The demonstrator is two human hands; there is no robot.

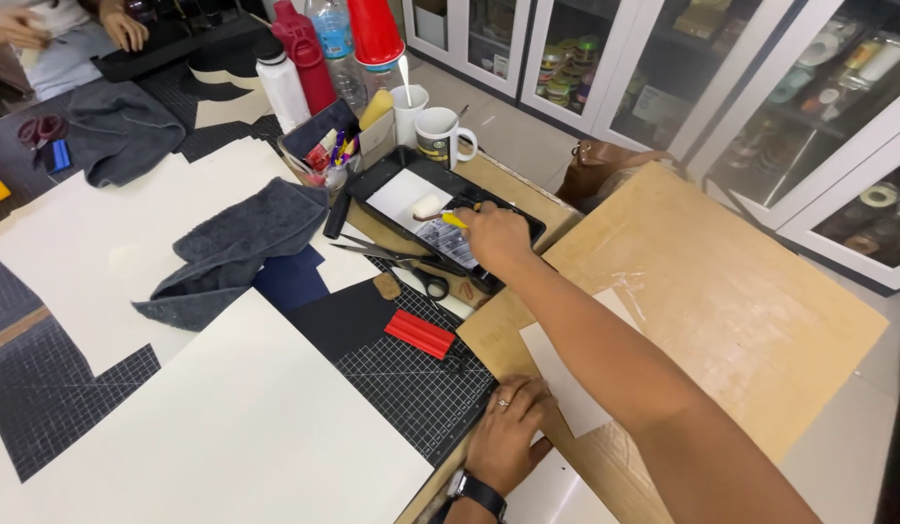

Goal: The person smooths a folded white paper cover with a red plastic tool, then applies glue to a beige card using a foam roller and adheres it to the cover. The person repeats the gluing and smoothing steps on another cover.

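Left hand (pixel 508 432), ringed and wristwatched, pressed flat and open on a white sheet (pixel 566 378) at the near edge of a plywood board (pixel 722 301). Farther off, right hand (pixel 494 238) closed around a yellow-handled small paint roller (pixel 433 207), its handle running left to the white roller head in a black paint tray (pixel 392 175). Beyond: scissors (pixel 392 262) on a cutting mat (pixel 411 388), mugs (pixel 440 136), glass-fronted cabinets (pixel 761 87).

Bottles on the table, packed goods behind glass

At the table's far edge a clear plastic bottle (pixel 331 29) wears a blue label band, between a red bottle (pixel 304 53) and a red cup (pixel 374 31); a white bottle (pixel 280 85) with a black cap stands just left of them. The white mug (pixel 440 136) beside them carries a dark, round-edged print. In the glass-door cabinet (pixel 566 58) beyond sit stacked round tins (pixel 559 76) with green and yellow labels; further packages to the right are too blurred to tell.
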